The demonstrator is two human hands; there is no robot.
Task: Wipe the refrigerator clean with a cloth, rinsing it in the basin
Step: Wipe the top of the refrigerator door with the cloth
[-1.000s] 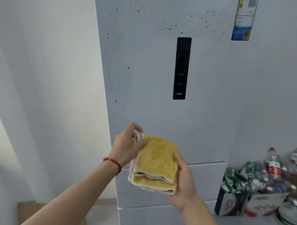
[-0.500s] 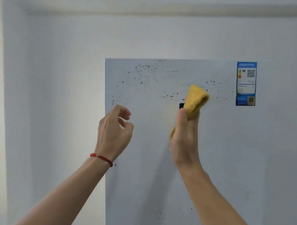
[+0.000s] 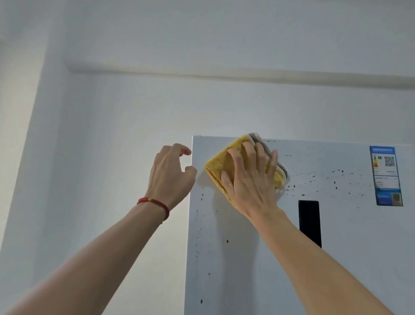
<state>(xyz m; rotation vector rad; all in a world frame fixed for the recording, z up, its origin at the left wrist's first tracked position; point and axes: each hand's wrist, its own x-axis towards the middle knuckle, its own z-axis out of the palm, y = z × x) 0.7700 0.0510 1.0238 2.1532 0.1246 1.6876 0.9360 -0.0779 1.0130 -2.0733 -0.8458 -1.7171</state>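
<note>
— Where is the cloth (image 3: pixel 221 167)?
— It lies folded against the refrigerator (image 3: pixel 341 234) door, at the top left corner. The right hand (image 3: pixel 250 183) presses it flat there — the grip is spread, fingers straight on the yellow fabric.
— And the left hand (image 3: pixel 171 174)?
— It is beside the door's left edge, fingers loosely curled, holding nothing. A red bracelet (image 3: pixel 155 204) is on that wrist. Dark specks (image 3: pixel 335 182) cover the door, near the blue label (image 3: pixel 386 176).
</note>
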